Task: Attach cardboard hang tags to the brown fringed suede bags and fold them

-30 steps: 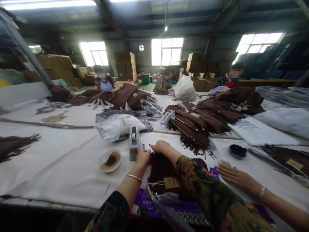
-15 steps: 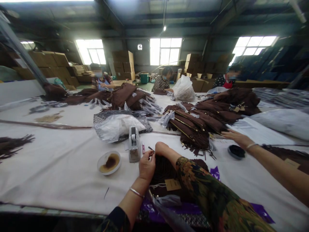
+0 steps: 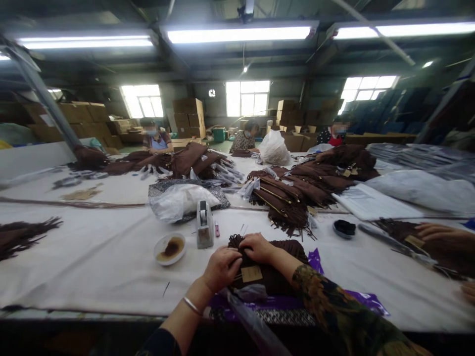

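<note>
Both hands are pressed on a dark brown fringed bag [image 3: 276,267] lying on the white table [image 3: 92,257] directly before the person, at 6 o'clock of the view. The left hand [image 3: 219,268] is curled with its fingers closed on the bag's near edge beside the paper tag [image 3: 251,273]; the right hand [image 3: 260,247] lies on top, fingers together and bent. For a neat result, the fringe is best kept flat and the tag clear of the fold. A tape dispenser [image 3: 204,224] stands at 11 o'clock of the bag, a small dish [image 3: 169,248] at 9 o'clock. Against half a second earlier, the hands are drawn nearer and closer together, and the co-worker's hand [image 3: 441,231] at 3 o'clock is withdrawn from the pile.
</note>
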### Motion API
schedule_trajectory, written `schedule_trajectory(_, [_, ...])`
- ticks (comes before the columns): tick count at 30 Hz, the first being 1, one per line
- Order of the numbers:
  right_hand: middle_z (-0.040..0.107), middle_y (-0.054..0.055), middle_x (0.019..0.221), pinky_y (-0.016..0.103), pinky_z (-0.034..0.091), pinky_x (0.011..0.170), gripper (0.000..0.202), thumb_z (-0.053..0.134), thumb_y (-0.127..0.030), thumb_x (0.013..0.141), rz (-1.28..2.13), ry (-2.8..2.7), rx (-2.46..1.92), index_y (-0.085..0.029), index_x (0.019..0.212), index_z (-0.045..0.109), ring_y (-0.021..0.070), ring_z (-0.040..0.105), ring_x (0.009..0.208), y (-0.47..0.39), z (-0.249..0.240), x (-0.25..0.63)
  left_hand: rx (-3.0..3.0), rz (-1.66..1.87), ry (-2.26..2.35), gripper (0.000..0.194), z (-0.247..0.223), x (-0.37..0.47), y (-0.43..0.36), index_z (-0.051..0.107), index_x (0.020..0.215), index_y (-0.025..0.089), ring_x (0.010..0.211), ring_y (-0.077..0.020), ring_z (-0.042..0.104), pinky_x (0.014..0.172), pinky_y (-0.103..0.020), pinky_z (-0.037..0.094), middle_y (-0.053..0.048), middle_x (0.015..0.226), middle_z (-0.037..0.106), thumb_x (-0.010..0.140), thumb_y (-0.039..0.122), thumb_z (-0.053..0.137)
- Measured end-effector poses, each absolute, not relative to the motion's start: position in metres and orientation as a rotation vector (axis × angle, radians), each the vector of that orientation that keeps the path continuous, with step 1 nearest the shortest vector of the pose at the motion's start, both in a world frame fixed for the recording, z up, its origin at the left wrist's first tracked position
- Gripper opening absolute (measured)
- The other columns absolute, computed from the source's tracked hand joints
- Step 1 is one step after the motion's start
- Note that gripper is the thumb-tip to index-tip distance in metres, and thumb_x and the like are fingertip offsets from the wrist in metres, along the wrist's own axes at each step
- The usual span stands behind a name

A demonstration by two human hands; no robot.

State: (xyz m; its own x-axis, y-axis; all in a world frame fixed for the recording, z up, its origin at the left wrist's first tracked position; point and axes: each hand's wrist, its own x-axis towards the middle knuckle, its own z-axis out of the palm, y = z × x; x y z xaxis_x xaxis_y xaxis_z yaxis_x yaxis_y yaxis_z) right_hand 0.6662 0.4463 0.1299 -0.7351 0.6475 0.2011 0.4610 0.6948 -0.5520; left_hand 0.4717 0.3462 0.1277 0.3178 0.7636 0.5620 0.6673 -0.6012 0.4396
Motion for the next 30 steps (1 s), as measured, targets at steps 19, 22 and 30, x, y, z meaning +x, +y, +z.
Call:
schedule_trajectory(19, [0.044,0.015,0.153,0.056,0.032,0.114,0.057,0.045,-0.044,0.095,0.28,-2.346,-1.487,-0.016,0.145,0.049,0.0358,0.036,0.143,0.388,0.125,0.805,2.5,0.373,1.526,0.053,0.115,0.506,0.392,0.047,0.146,0.018,0.144,-0.0273,0.035,0.119,-0.051,0.029,-0.013,0.154,0.041,0.1,0.039,0.032])
schedule_trajectory(22, [0.042,0.014,0.154,0.053,0.031,0.116,0.055,0.045,-0.042,0.095,0.299,-2.293,-1.402,-0.017,0.145,0.049,0.0326,0.033,0.145,0.374,0.109,0.823,2.463,0.441,1.43,0.052,0.115,0.504,0.379,0.051,0.143,0.016,0.144,-0.0275,0.037,0.119,-0.051,0.03,-0.014,0.152,0.044,0.098,0.039,0.036])
schedule_trajectory(30, [0.068,0.02,0.111,0.042,0.047,0.095,0.046,0.046,-0.036,0.092,0.465,-1.598,-1.939,-0.008,0.127,0.055,0.0306,0.063,0.109,0.35,0.11,0.85,1.736,0.775,1.963,0.048,0.117,0.472,0.368,0.066,0.118,0.011,0.107,-0.0298,0.068,0.095,-0.04,0.053,-0.015,0.11,0.073,0.085,0.043,0.053])
